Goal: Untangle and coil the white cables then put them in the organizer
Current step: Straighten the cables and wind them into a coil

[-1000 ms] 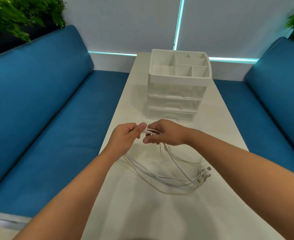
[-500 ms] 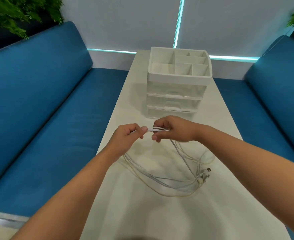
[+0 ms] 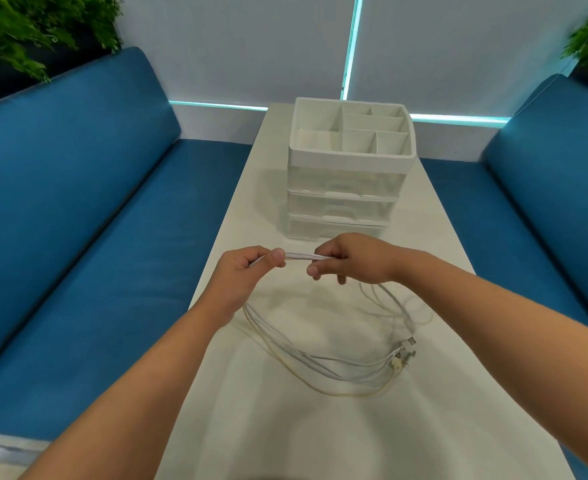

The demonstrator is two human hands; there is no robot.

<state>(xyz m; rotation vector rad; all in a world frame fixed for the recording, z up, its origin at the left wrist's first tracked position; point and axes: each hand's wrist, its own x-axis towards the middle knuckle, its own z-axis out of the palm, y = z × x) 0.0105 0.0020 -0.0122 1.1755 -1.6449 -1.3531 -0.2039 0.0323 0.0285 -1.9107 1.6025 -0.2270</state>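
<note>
Blue cushioned benches [image 3: 88, 216] are seen on both sides of a long white table [image 3: 320, 434], with a white plastic drawer organizer with an open compartmented top tray [image 3: 349, 168] standing at the table's far end.

A bundle of thin white cables [image 3: 320, 362] is held up just in front of the organizer. A short straight span of the bundle is stretched between the two hands, its long axis running left-right, roughly parallel to the organizer's front face. That span is pinched by the left hand [image 3: 247, 271] between thumb and curled fingers at its left end. The right end is gripped by the right hand [image 3: 358, 259], fingers wrapped over it.

From both hands the rest of the bundle hangs and lies as one wide loop on the table, on the near side of the organizer. The loop's low point is toward the viewer. A cluster of metal connector plugs [image 3: 405, 353] rests at the loop's right side, below the right forearm and nearer that hand.

Strand count cannot be told; the cables run too close together, possibly four or five.

Judged: untangling is barely begun, nothing is coiled, and the organizer tray looks empty. Separation is best started from the plug ends, so the right hand is the better placed one.
</note>
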